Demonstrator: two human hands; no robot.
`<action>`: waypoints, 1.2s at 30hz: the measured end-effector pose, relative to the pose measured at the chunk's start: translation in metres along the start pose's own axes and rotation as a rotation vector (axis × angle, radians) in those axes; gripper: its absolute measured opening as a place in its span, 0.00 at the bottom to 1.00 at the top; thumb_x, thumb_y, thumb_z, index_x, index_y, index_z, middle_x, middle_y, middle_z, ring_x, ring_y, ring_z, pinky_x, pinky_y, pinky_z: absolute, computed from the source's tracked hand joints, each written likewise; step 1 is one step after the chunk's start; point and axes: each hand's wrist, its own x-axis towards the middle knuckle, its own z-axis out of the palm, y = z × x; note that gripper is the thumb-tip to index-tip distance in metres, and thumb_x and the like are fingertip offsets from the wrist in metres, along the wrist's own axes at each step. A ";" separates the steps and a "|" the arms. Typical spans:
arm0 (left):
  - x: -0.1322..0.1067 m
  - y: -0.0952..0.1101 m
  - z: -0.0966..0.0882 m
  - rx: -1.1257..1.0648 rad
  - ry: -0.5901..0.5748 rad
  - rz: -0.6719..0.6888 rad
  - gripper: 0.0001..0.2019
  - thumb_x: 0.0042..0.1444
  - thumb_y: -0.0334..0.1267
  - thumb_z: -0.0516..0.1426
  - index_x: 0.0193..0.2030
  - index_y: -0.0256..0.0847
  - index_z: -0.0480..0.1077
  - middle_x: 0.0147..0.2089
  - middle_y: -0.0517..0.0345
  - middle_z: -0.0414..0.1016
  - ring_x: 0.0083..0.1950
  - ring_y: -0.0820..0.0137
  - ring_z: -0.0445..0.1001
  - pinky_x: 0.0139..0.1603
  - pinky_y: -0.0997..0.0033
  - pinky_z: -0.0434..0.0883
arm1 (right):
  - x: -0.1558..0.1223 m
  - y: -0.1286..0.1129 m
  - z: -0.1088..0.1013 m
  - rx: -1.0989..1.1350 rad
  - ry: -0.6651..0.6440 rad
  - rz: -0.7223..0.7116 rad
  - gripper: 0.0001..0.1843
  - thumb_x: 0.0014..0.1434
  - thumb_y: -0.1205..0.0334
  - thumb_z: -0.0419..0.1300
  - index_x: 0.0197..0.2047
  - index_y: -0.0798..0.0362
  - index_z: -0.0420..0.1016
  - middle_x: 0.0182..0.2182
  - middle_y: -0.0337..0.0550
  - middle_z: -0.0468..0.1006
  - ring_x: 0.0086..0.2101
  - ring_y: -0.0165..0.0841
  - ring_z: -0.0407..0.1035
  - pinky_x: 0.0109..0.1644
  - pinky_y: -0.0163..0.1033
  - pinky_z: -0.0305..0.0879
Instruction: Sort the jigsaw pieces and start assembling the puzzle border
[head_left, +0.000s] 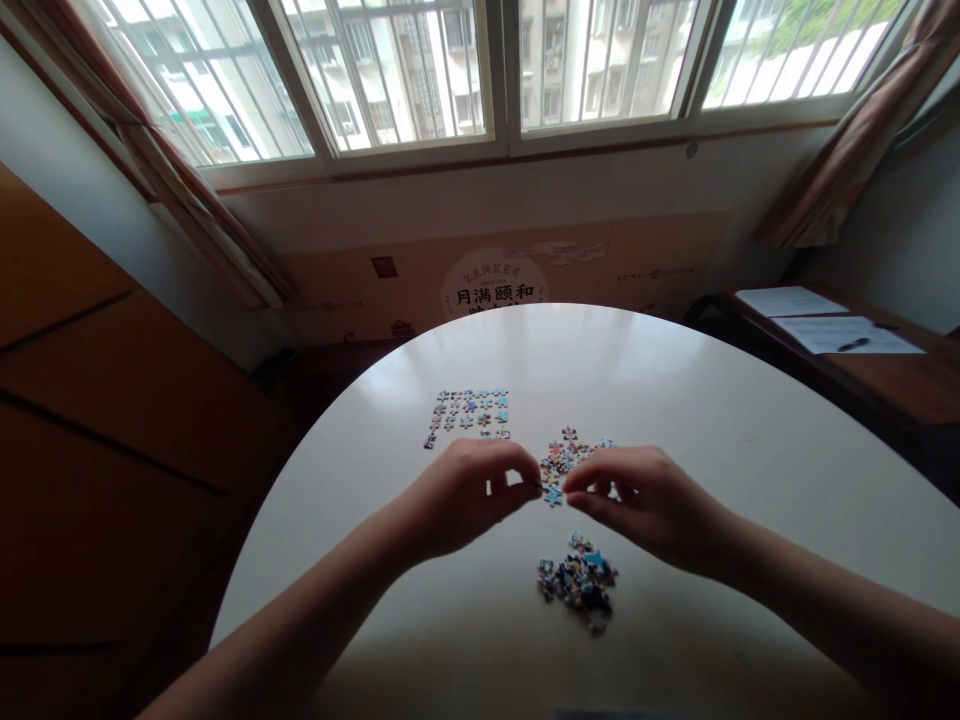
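Observation:
My left hand (480, 490) is closed in a pinch, with the thin dark edge of a puzzle piece showing at its fingertips. Facing it, my right hand (645, 500) also has thumb and fingers pressed together; what they hold, if anything, is too small to make out. Between the two sets of fingertips shows a light-blue puzzle piece (553, 496). Just behind the hands lies a loose pile of puzzle pieces (559, 458), partly covered by my right hand. Another, darker heap of pieces (581, 580) sits nearer to me. Beyond my left hand, several pieces (469, 407) are laid out in rows.
All this is on a round white table (337, 560). A brown side table (900, 365) at the right carries papers (832, 335) and a dark pen. A wooden cabinet (112, 450) stands at the left. Windows and a printed cardboard panel (330, 280) are beyond the table.

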 end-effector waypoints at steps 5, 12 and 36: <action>-0.004 -0.019 -0.041 0.287 0.051 -0.293 0.06 0.61 0.37 0.58 0.38 0.40 0.77 0.31 0.60 0.79 0.27 0.74 0.72 0.30 0.75 0.68 | 0.003 0.033 -0.039 -0.275 0.207 0.070 0.12 0.66 0.56 0.59 0.42 0.53 0.82 0.29 0.42 0.82 0.24 0.29 0.71 0.30 0.36 0.68; -0.004 -0.055 -0.047 0.608 -0.137 -0.438 0.09 0.58 0.36 0.57 0.35 0.42 0.80 0.42 0.54 0.81 0.39 0.65 0.78 0.37 0.71 0.70 | -0.006 0.105 -0.078 -0.378 0.587 0.285 0.15 0.62 0.49 0.61 0.39 0.52 0.81 0.28 0.44 0.81 0.27 0.37 0.76 0.33 0.40 0.71; -0.001 -0.068 -0.030 0.751 -0.014 -0.352 0.11 0.60 0.36 0.56 0.40 0.46 0.82 0.43 0.56 0.80 0.38 0.66 0.78 0.35 0.72 0.69 | -0.007 0.132 -0.074 -0.240 0.559 0.417 0.22 0.58 0.42 0.62 0.37 0.55 0.81 0.21 0.41 0.73 0.22 0.33 0.67 0.26 0.37 0.63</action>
